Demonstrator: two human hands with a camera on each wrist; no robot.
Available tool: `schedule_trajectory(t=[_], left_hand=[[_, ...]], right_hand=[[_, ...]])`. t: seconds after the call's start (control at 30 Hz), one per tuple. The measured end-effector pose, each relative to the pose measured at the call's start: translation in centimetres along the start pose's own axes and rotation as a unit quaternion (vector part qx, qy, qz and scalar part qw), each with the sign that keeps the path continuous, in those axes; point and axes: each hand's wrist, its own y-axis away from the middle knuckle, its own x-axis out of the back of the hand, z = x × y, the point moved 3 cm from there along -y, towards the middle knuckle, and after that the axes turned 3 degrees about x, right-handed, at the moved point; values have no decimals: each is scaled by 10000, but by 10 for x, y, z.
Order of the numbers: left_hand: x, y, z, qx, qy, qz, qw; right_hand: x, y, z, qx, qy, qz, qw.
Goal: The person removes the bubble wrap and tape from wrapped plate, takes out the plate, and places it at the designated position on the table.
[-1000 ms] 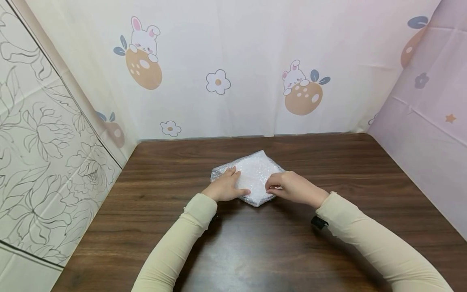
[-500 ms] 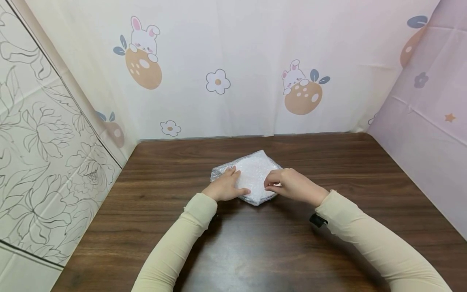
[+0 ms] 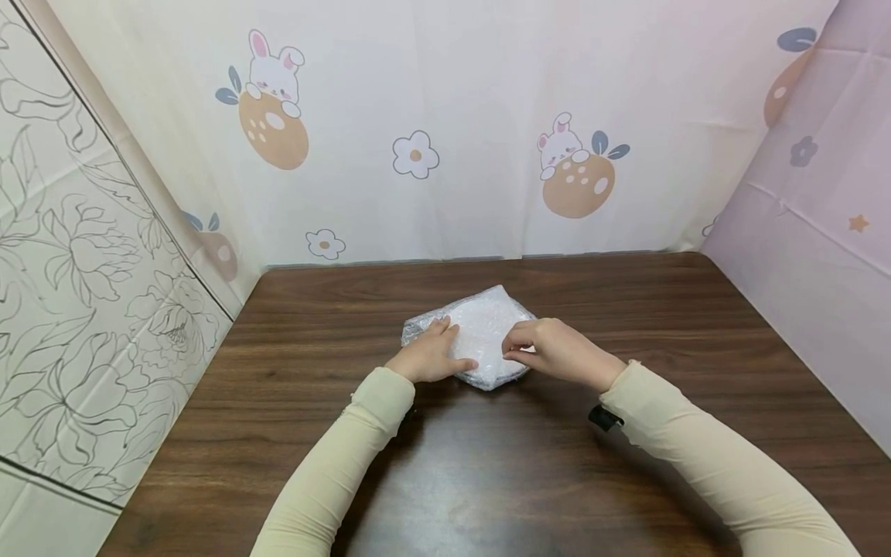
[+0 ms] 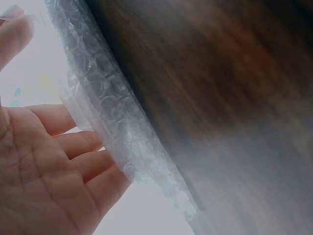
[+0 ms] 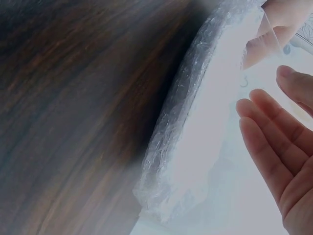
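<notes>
A flat package wrapped in clear bubble wrap (image 3: 487,329) lies on the brown wooden table (image 3: 445,464). Its top looks white, and a loose end of wrap sticks out at the left. My left hand (image 3: 433,357) rests on its left side with fingers spread. The left wrist view has the left fingers (image 4: 54,117) fairly straight along the bubbly edge. Over the right side of the package is my right hand (image 3: 546,348), fingers bent down towards its surface. In the right wrist view a gap shows between the right thumb and the loosely bent fingers (image 5: 266,142), with nothing held.
A pale curtain (image 3: 480,93) with rabbits and flowers hangs behind the table. Flower-patterned panels (image 3: 76,255) stand at the left, and a lilac cloth (image 3: 814,209) hangs at the right. A black strap piece (image 3: 605,418) sits under the right cuff.
My right hand has shifted slightly left and away from me across the package. The left hand stays in place, and the package has barely moved.
</notes>
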Motion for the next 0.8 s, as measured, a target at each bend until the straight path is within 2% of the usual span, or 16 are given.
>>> schedule_trajectory(t=[0.8], left_hand=[[0,1,2,19,-38,39,10000]], right_hand=[[1,-4,-1,-52,-68,342,9994]])
